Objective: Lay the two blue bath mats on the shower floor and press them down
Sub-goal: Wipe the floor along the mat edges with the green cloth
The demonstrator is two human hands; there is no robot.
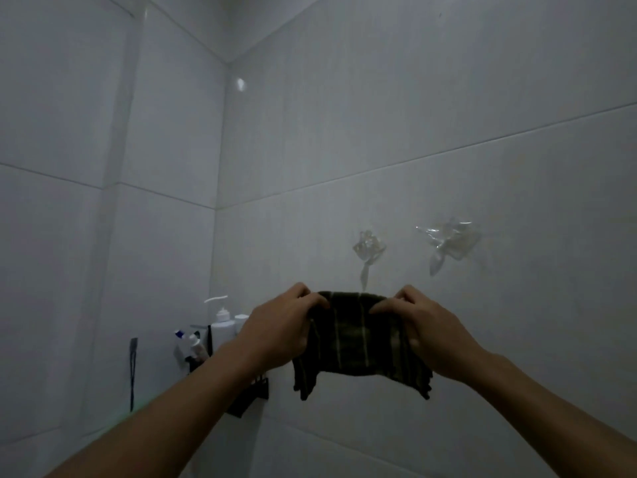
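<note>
Both arms reach up toward a corner of white tiled wall (413, 98), and the two hands hold a small dark cloth (355, 343) between them, in front of the right-hand wall. The left hand (279, 326) grips the cloth's upper left corner, fingers curled over the top edge and thumb tucked against the fabric. The right hand (427, 329) grips the upper right corner the same way, fingers bent over the edge. The cloth is dark green or brown with thin pale stripes crossing in a check; it hangs slack below the hands, its lower corners drooping. No blue bath mats and no shower floor show in this view, so where they lie cannot be told. On the wall just above the cloth sit two clear plastic hooks, one (368, 251) near the cloth's top edge and another (448, 241) further right. To the left, partly behind the left forearm, a dark rack (246, 398) is fixed near the corner and carries a white pump bottle (222, 322) and some small tubes (194, 345); any labels on them are too dim and small to read. A thin dark item (132, 370) hangs on the left wall. The light is low and the whole scene greyish.
</note>
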